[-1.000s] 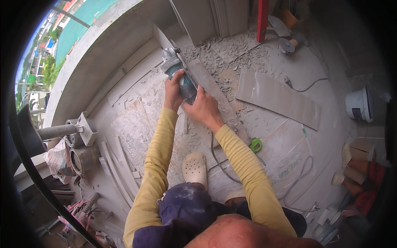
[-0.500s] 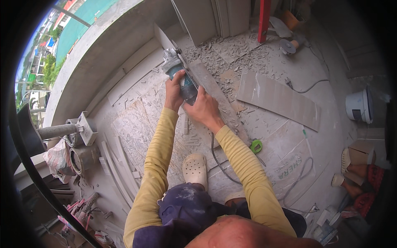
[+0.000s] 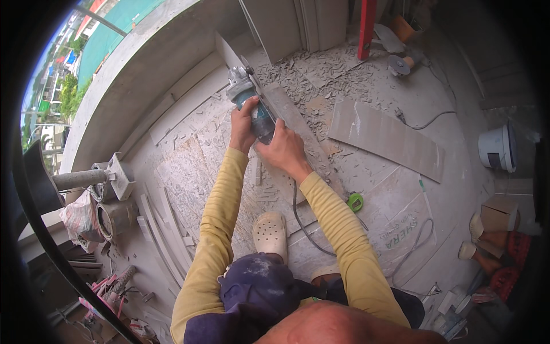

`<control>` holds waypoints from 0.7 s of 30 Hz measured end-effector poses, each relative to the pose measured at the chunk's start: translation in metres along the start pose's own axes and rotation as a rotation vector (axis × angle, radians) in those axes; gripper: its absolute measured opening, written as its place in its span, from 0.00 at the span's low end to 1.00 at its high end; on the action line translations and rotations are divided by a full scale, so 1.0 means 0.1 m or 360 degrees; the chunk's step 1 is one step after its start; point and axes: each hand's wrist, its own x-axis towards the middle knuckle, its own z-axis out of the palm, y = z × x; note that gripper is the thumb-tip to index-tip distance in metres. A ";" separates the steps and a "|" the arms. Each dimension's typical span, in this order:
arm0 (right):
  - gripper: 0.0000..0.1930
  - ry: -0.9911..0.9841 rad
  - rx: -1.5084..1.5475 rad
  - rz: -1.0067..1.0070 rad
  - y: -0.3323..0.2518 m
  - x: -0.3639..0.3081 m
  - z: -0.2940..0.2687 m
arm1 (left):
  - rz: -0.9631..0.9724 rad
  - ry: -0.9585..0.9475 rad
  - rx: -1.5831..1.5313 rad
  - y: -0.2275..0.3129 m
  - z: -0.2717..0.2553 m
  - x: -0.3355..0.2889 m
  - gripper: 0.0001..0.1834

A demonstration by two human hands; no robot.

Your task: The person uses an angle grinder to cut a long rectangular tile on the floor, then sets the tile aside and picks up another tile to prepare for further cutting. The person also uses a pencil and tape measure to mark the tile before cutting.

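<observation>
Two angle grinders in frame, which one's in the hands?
The teal-bodied angle grinder, gripped by both hands on the long tile strip. The other grinder lies untouched on the floor near the red level.

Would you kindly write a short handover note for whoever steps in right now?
Left hand: closed on the angle grinder near its head.
Right hand: closed on the grinder's rear body.
The grinder sits at the edge of a long grey tile strip lying on the dusty floor; its cord trails back past the white clog.
Done: offcut chips lie scattered around.
Left: how far the cut has gone cannot be told.
</observation>
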 end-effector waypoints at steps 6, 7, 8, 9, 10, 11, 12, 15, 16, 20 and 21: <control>0.38 -0.0007 -0.0007 -0.0023 0.04 -0.02 0.01 | 0.0007 0.0027 0.0013 -0.01 0.02 -0.03 0.19; 0.38 -0.0007 -0.0001 -0.0021 0.06 -0.03 0.02 | 0.0002 0.0037 0.0009 -0.02 0.04 -0.05 0.18; 0.38 -0.0008 0.0006 -0.0018 0.08 -0.04 0.02 | -0.0006 0.0032 0.0006 -0.03 0.06 -0.07 0.18; 0.38 -0.0022 -0.0008 -0.0021 0.07 -0.06 0.01 | -0.0013 0.0033 0.0007 -0.03 0.05 -0.09 0.18; 0.38 -0.0036 -0.0022 -0.0024 0.06 -0.08 -0.01 | -0.0020 0.0035 0.0008 -0.03 0.04 -0.11 0.18; 0.38 -0.0051 -0.0035 -0.0026 0.05 -0.09 -0.02 | -0.0005 0.0024 0.0016 -0.03 0.04 -0.11 0.18; 0.38 -0.0042 -0.0037 -0.0024 0.06 -0.11 -0.02 | 0.0004 0.0012 0.0022 -0.04 0.06 -0.13 0.18; 0.38 -0.0027 -0.0042 -0.0023 0.09 -0.14 -0.02 | 0.0029 0.0026 0.0037 -0.05 0.09 -0.18 0.18; 0.38 -0.0027 -0.0041 -0.0026 0.10 -0.15 -0.02 | 0.0039 0.0040 0.0042 -0.06 0.09 -0.19 0.18; 0.40 0.0014 -0.0011 -0.0076 0.18 -0.18 0.03 | 0.0011 0.0037 0.0020 -0.07 0.12 -0.25 0.18; 0.40 0.0001 -0.0013 -0.0065 0.18 -0.19 0.01 | -0.0004 0.0042 -0.0011 -0.07 0.14 -0.27 0.17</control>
